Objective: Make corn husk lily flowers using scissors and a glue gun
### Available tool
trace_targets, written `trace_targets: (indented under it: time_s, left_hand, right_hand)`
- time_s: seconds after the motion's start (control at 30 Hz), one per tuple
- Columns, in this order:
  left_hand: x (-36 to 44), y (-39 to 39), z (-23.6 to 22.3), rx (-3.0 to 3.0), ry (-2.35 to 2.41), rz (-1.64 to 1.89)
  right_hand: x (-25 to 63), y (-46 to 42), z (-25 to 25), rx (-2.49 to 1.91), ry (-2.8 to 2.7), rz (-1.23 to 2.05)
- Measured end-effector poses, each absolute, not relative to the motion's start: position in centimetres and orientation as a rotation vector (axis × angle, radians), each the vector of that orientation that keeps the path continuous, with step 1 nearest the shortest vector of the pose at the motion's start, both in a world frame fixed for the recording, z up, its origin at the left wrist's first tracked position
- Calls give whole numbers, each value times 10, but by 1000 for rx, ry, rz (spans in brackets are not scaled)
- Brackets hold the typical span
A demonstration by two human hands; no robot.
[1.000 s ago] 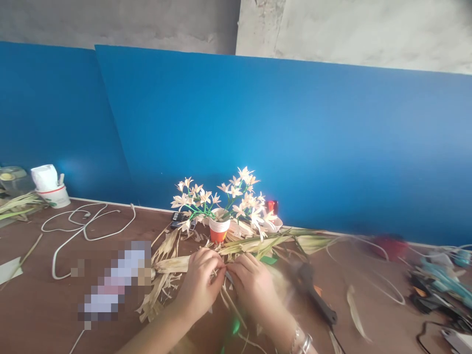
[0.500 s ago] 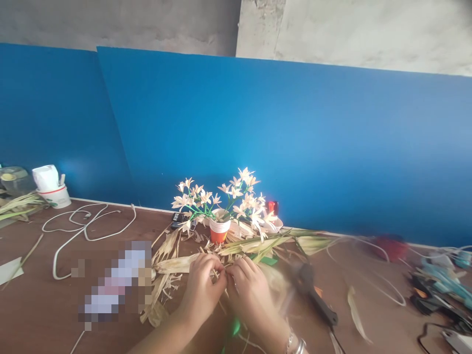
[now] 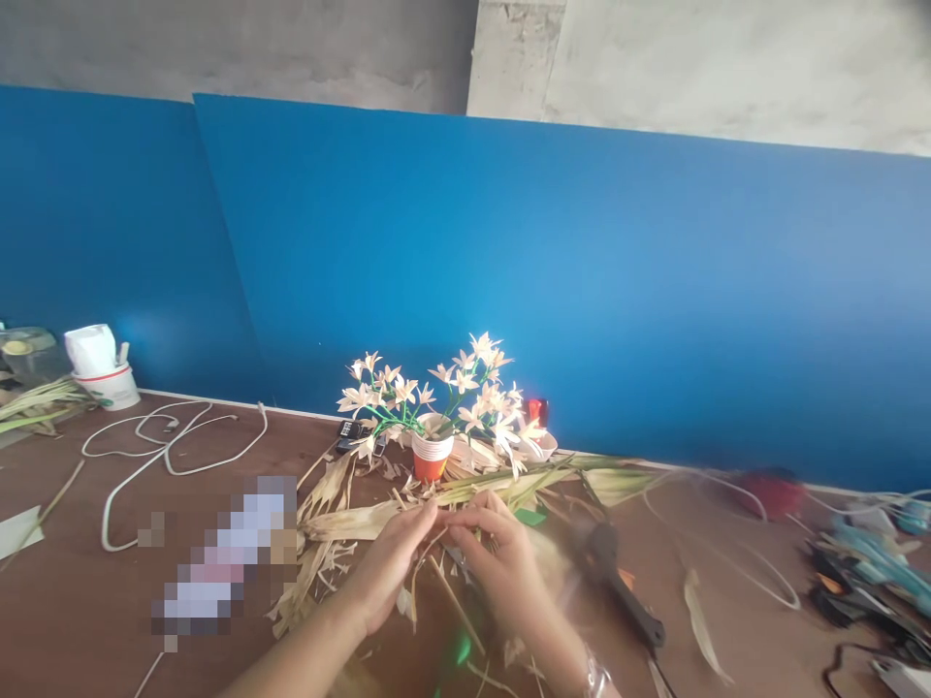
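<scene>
Thin pale strip (image 3: pixel 425 552) was seen between left hand (image 3: pixel 397 564) and right hand (image 3: pixel 503 555), above the table (image 3: pixel 80 630). Apparently pinched by the right; left grip hidden, could not be told. Fine fingertip work judged in hand; for the next move, a steady pinch seemed called for.

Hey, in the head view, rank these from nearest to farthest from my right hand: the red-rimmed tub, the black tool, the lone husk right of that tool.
From your right hand:
1. Black tool, just to its right.
2. Lone husk, farther right, past the tool.
3. Red-rimmed tub, far left, at the back.
</scene>
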State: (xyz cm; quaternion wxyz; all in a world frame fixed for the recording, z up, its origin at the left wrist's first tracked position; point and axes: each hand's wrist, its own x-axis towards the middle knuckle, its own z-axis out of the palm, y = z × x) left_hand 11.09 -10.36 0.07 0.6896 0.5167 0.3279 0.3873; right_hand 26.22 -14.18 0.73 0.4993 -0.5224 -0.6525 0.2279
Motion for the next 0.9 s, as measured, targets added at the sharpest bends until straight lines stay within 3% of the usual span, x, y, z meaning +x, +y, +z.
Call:
trace_targets:
  time_s: [0.37,0.67,0.9]
  left_hand:
    - [110,-99,-6,1118,693,807]
    - [115,-103,-9,1003,675,811]
    - [115,-102,-10,1014,665,868]
  right_hand:
    - [258,-141,7,-1243,-1536,659]
    - [253,-139,-1,-1206,-1199,978]
    - [255,-140,3,-1136,-1320,1033]
